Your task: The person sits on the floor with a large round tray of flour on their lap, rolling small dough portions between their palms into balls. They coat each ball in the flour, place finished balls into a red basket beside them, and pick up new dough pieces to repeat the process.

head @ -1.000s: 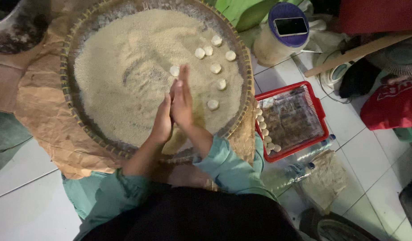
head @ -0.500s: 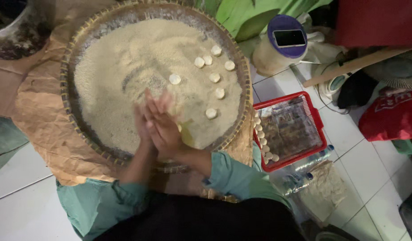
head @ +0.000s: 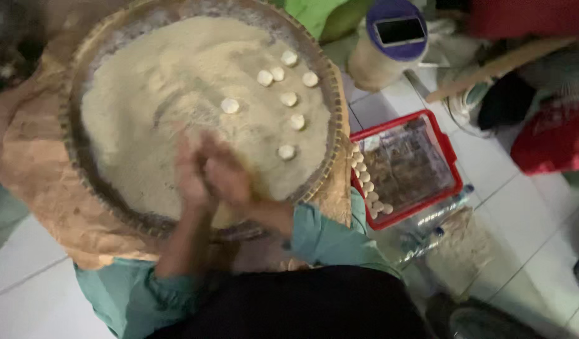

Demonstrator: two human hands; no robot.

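Head view: left hand [head: 190,171] & right hand [head: 228,176] press palm to palm over the near side of the tray [head: 76,169] of crumbs [head: 145,107]; both blurred, so can't tell what's between them, likely a dough piece. Finished discs [head: 288,98] lie on the crumbs toward the far right, more line the red box [head: 449,157] just right of the tray. To do it well, I'd judge: light even pressure, hands low over the crumbs so nothing drops off

White floor tiles [head: 26,263] with thin grey grout lines run under everything, lit dimly so the corners fall dark. Brown paper [head: 44,182] is spread over them at the left, and a wooden stick [head: 503,66] lies among heaped red cloth [head: 553,135].
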